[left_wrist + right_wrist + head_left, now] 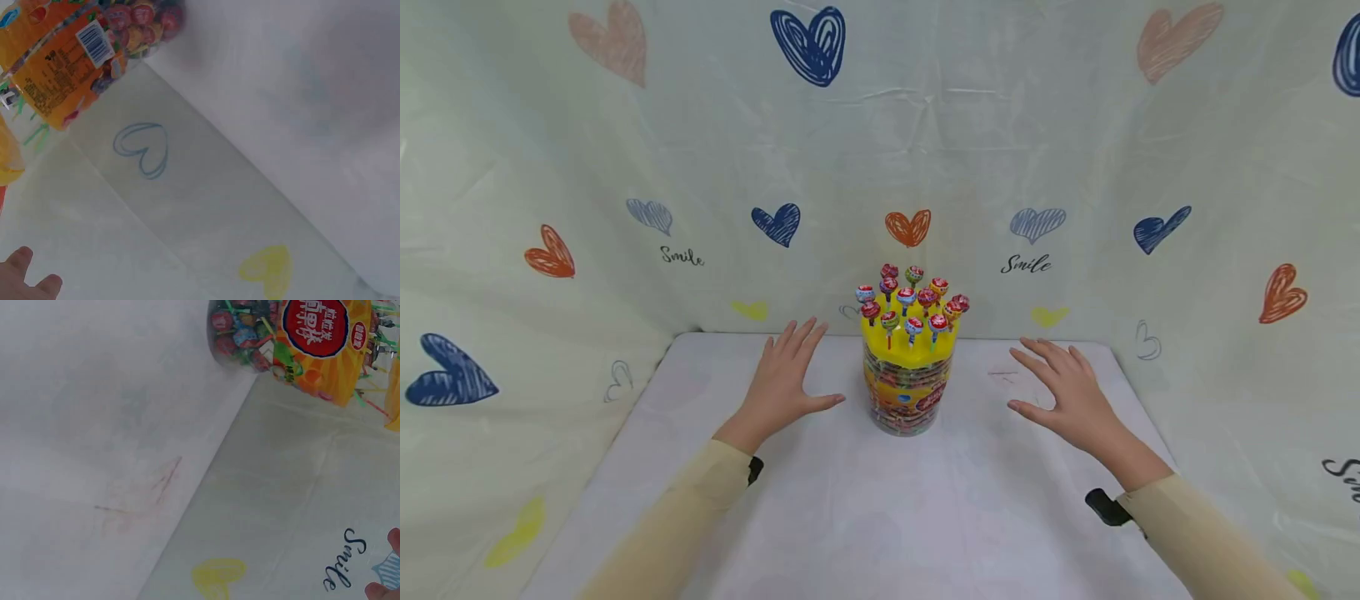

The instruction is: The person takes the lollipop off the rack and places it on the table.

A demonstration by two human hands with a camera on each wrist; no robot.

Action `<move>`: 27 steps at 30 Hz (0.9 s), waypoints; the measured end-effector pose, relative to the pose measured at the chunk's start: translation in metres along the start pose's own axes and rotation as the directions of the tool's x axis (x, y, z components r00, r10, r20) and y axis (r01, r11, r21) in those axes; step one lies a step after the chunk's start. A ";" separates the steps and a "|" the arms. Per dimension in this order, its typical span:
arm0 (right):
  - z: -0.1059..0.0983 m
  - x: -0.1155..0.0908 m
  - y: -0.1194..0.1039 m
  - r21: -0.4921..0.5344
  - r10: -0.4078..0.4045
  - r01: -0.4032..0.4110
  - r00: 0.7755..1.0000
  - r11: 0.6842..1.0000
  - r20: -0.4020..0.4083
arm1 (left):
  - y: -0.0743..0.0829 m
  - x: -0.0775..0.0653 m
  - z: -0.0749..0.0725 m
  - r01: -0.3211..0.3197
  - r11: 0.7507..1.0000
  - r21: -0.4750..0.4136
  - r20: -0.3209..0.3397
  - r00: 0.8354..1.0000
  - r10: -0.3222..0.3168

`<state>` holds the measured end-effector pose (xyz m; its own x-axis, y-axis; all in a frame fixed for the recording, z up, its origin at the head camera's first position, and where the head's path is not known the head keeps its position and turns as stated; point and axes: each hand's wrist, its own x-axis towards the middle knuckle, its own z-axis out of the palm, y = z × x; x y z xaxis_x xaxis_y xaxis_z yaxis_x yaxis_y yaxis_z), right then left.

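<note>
A clear plastic tub of lollipops [904, 400] with an orange label stands upright near the back of the white table. Several wrapped lollipops [906, 297] stick up from holes in its yellow lid [910, 354]. My left hand [786, 379] is held to the left of the tub, fingers spread and thumb pointing at it, holding nothing. To the tub's right, my right hand [1067, 392] hovers with relaxed, parted fingers, also holding nothing. Both wrist views catch the tub's label side, the left one with a barcode [95, 44], and only a few fingertips at the edge.
The white table [880, 517] ends just behind the tub. A pale curtain [880, 142] printed with hearts and "Smile" hangs behind it and along both sides. Faint red marks [165, 481] show on the table right of the tub.
</note>
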<state>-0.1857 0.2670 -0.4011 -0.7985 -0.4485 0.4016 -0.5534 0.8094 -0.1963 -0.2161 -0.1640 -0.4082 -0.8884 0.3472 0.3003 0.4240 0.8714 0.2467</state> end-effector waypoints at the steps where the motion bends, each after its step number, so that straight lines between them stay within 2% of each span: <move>1: 0.000 0.003 -0.001 0.029 0.002 -0.002 1.000 1.000 -0.013 | 0.003 0.004 0.001 0.000 1.000 -0.012 0.000 1.000 0.000; 5: 0.003 0.013 -0.008 0.161 0.040 -0.031 0.998 0.987 -0.048 | 0.010 0.017 0.007 0.016 0.995 -0.102 0.021 1.000 -0.014; 9: 0.004 0.024 -0.016 0.335 0.113 -0.095 0.993 0.937 -0.034 | 0.017 0.030 0.012 0.033 0.970 -0.241 0.034 0.999 -0.026; 13: 0.004 0.036 -0.022 0.495 0.181 -0.168 0.983 0.852 0.021 | 0.024 0.043 0.015 0.048 0.923 -0.382 0.061 0.998 -0.027; 15: 0.006 0.042 -0.024 0.557 0.187 -0.174 0.982 0.812 0.035 | 0.026 0.047 0.018 0.067 0.895 -0.441 0.082 0.996 -0.035; 21: 0.010 0.062 -0.026 0.680 0.122 -0.101 0.992 0.726 0.018 | 0.033 0.057 0.023 0.122 0.826 -0.551 0.128 0.990 -0.061; 27: 0.010 0.079 -0.027 0.769 0.070 -0.079 0.997 0.635 0.045 | 0.036 0.063 0.027 0.175 0.748 -0.640 0.182 0.981 -0.073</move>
<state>-0.2360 0.2055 -0.3733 -0.8449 -0.4078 0.3462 -0.4702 0.2578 -0.8440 -0.2621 -0.1013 -0.4055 -0.9343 0.3395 0.1086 0.2745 0.4907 0.8270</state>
